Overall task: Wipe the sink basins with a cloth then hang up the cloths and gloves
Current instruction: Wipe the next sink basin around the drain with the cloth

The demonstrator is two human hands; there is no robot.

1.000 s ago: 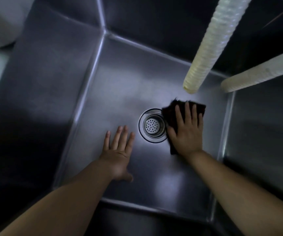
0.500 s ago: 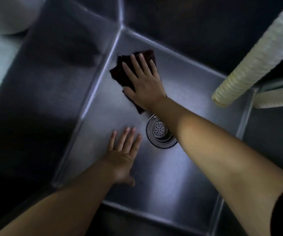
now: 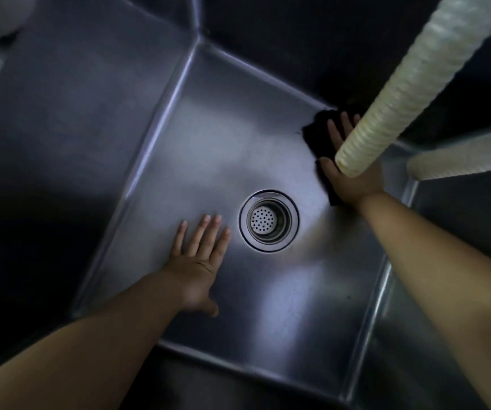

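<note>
I look down into a deep stainless steel sink basin point(image 3: 232, 149) with a round perforated drain point(image 3: 268, 221) in the middle of its floor. My right hand point(image 3: 349, 176) presses a dark cloth point(image 3: 319, 134) flat on the basin floor at the far right corner, next to the back wall. A hanging hose hides part of that hand and its fingers. My left hand point(image 3: 198, 258) lies flat on the basin floor, fingers spread, just left of the drain, holding nothing.
A pale ribbed hose point(image 3: 409, 78) hangs down from the upper right, its open end above my right hand. A second pale hose point(image 3: 463, 156) crosses at the right edge. Steep steel walls point(image 3: 69, 119) close the basin on all sides.
My right hand has swept the cloth from the far left corner of the basin floor across to the far right corner. The left hand has stayed planted by the drain.
</note>
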